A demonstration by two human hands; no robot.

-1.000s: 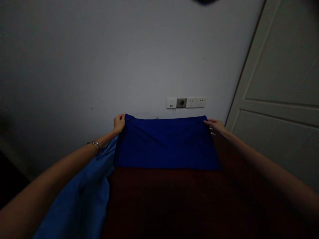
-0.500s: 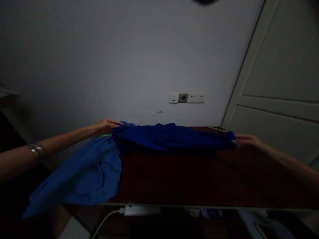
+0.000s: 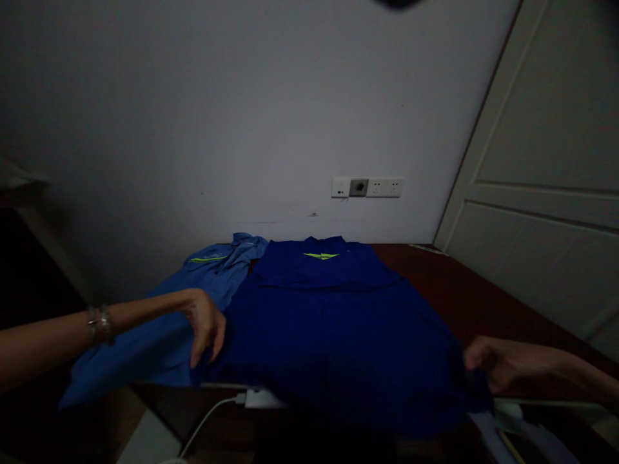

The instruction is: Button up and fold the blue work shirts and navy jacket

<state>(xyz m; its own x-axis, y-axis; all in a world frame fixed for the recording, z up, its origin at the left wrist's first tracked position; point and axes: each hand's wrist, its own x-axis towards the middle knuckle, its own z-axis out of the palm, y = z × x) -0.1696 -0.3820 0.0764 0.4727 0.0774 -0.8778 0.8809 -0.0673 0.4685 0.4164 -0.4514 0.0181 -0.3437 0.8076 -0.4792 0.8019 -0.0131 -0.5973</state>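
A dark blue shirt (image 3: 333, 322) with a yellow-green mark near its collar is spread over the tabletop, its collar end towards the wall and its near edge hanging past the table's front. My left hand (image 3: 207, 328), with a bracelet on the wrist, pinches the shirt's near left corner. At the near right corner, the fingers of my right hand (image 3: 491, 364) are closed on the cloth. Left of it, partly behind my left forearm, lies a lighter blue garment (image 3: 167, 351) with a yellow-green stripe, draped over the table's front edge.
Bare dark red wood of the table (image 3: 425, 270) shows at the right. A wall with a socket panel (image 3: 367, 187) stands behind, and a white panelled door (image 3: 546, 161) at the right. Below the front edge are a white power strip (image 3: 264, 399), a cable (image 3: 207, 422) and a phone (image 3: 520, 444).
Both hands have come towards me and down, drawing the dark blue shirt's near edge forward. The shirt, bunched along the back before, now lies spread out with its yellow-green mark showing.
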